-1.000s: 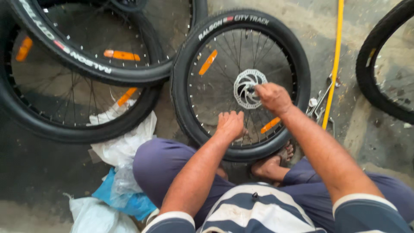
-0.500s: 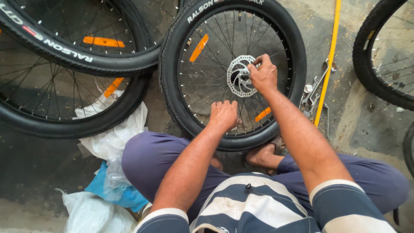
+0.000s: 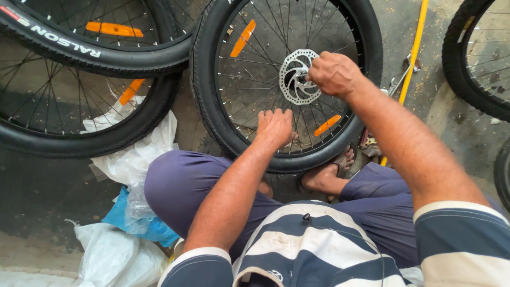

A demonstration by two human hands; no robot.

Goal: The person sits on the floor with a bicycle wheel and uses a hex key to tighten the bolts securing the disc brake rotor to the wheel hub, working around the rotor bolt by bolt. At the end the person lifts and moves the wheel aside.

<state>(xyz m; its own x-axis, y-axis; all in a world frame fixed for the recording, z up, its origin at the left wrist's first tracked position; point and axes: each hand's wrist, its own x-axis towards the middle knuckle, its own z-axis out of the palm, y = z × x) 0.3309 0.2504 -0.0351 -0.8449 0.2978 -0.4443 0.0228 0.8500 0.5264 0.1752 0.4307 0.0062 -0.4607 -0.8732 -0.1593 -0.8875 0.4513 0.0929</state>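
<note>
Two wheels point(image 3: 79, 79) lie overlapped on the floor point(image 3: 42, 180) at its far left, with orange reflectors in their spokes; nearer, by the person's left knee, crumpled white bags point(image 3: 133, 154) and a blue bag point(image 3: 125, 215) rest against the leg.

The wheel point(image 3: 289, 79) being worked on lies flat on the floor straight ahead of the person, its near rim just beyond the knees and over a sandalled foot point(image 3: 332, 172). Its axle points up toward the camera, so the silver disc point(image 3: 292, 77) at the hub faces upward, slightly right of the wheel's middle as seen.

The left hand point(image 3: 275, 127) comes in from below with the forearm running up and to the right. It rests palm down on the spokes between hub and near rim, fingers curled loosely over them; it seems to press or steady rather than clamp, and whether a spoke is actually pinched cannot be told.

The right hand point(image 3: 334, 73) is the nearer to the hub: it sits touching the right edge of the disc, knuckles up, fingers bunched tight toward the axle. They appear closed on something small at the hub, but the piece is hidden under the fingers. The right forearm slants down to the lower right, elbow raised above the thigh.

Further right, a yellow rod point(image 3: 411, 48) lies on the floor beside the tyre, and another wheel point(image 3: 467, 69) sits at the far right edge.
</note>
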